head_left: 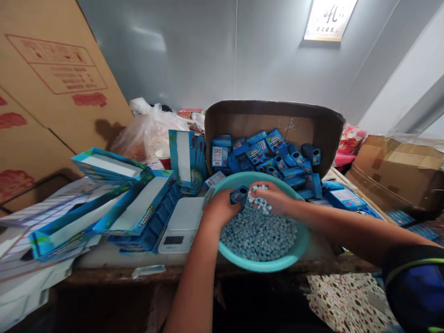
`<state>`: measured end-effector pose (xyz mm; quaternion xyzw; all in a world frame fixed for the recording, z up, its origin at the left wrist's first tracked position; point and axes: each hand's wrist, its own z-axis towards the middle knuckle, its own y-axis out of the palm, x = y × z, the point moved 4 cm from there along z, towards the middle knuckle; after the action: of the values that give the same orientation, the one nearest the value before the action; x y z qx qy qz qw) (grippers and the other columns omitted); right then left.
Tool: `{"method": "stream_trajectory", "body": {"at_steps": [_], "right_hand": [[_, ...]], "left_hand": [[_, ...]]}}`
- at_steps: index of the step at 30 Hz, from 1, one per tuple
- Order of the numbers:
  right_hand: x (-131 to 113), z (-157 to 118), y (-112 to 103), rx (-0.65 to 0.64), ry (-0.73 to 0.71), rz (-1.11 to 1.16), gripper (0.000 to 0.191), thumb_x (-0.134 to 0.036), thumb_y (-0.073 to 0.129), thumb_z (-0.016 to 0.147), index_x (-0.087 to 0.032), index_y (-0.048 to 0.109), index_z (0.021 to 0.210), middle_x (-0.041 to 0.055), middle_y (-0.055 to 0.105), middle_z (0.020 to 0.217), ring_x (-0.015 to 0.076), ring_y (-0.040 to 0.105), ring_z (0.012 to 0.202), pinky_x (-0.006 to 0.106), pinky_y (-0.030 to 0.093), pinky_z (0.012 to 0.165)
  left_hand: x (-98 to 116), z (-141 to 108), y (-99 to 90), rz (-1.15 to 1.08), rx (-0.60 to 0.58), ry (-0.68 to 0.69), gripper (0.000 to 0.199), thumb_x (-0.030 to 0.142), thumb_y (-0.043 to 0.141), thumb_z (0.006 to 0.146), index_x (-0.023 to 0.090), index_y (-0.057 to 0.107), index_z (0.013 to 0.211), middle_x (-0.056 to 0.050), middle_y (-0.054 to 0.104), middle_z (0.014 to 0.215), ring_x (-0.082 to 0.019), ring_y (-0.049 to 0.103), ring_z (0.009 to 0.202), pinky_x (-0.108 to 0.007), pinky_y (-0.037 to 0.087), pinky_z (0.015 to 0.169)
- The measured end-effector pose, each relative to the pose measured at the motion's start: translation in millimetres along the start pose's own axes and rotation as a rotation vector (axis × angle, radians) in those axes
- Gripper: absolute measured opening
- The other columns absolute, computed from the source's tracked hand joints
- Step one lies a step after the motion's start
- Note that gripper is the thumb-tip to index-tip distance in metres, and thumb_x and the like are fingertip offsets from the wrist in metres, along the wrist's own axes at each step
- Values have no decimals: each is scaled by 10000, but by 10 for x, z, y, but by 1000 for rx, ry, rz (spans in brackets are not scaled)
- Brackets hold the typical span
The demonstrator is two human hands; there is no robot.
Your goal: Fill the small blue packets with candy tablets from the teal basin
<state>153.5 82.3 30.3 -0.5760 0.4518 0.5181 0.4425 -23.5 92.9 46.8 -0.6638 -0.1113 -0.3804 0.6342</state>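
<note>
A teal basin (263, 266) holds a heap of small pale-blue candies (260, 231). Over its left side, my left hand (222, 208) is closed round a small blue box (238, 195), whose dark round opening faces my other hand. My right hand (274, 199) is closed on a handful of whitish candies (260, 199) above the heap, just right of the small box. Behind the basin, a cardboard carton (326, 125) lies with its open side facing me, full of small blue boxes (256, 153).
A white scale (182, 222) stands left of the basin. Farther left are stacked blue display trays (138, 208) and upright blue trays (183, 157). A red cup (164, 158) and plastic bag (152, 125) sit behind them. Blue packs (347, 199) and a brown carton (398, 171) are at the right.
</note>
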Motion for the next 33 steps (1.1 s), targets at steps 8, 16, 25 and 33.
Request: {"method": "stream_trajectory", "body": {"at_steps": [8, 16, 25, 33], "right_hand": [[-169, 463, -36, 252, -196, 358, 383, -496, 714, 648, -271, 479, 851, -35, 560, 708, 171, 580, 604, 260, 413, 491], [0, 542, 94, 232, -212, 518, 323, -443, 706, 715, -284, 454, 837, -47, 568, 709, 197, 630, 646, 312, 515, 562], [-17, 496, 106, 247, -342, 410, 241, -405, 661, 758, -264, 498, 650, -34, 576, 678, 199, 630, 726, 360, 566, 782], [4, 477, 116, 228, -328, 247, 246, -439, 621, 797, -282, 556, 619, 3, 656, 747, 228, 661, 823, 392, 562, 873]], "left_hand": [[-75, 17, 62, -91, -58, 82, 496, 247, 794, 884, 293, 728, 1373, -9, 712, 1420, -287, 641, 1352, -404, 476, 1201], [-80, 8, 99, -38, -81, 59, 441, 260, 788, 893, 254, 749, 1333, -54, 740, 1356, -310, 686, 1270, -424, 529, 1132], [-45, -13, 75, -75, -25, 114, 351, 222, 753, 908, 259, 756, 1257, -38, 761, 1295, -301, 690, 1259, -410, 529, 1096], [-89, -28, 28, -8, 28, -63, 306, 279, 856, 837, 244, 679, 1084, -16, 745, 974, -267, 716, 905, -336, 514, 746]]}}
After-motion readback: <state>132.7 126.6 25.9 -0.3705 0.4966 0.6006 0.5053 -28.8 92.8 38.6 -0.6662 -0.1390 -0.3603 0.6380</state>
